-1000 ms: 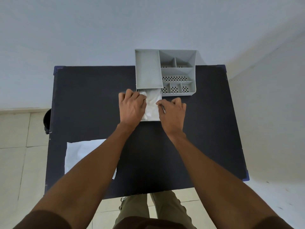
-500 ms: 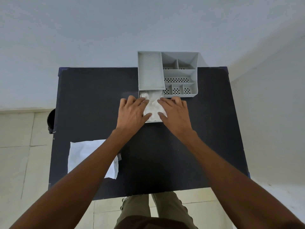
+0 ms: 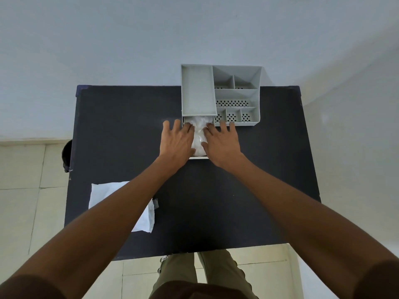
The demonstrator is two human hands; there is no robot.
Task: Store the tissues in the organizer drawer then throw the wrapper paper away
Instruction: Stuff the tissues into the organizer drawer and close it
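Note:
A grey organizer stands at the far middle of the dark table. Its drawer is pulled out toward me and filled with crumpled white tissues. My left hand lies flat on the drawer's left side, fingers spread and pressing on the tissues. My right hand lies flat on the right side, fingers also spread on the tissues. The white wrapper paper lies flat near the table's front left, partly hidden by my left forearm.
A dark bin shows on the floor beside the table's left edge. The organizer's top has several compartments with perforated bottoms. A wall runs behind the table and tiled floor lies around it.
Both hands have flattened and slid forward over the tissues, fingers spreading out toward the organizer. The wrapper has not moved.

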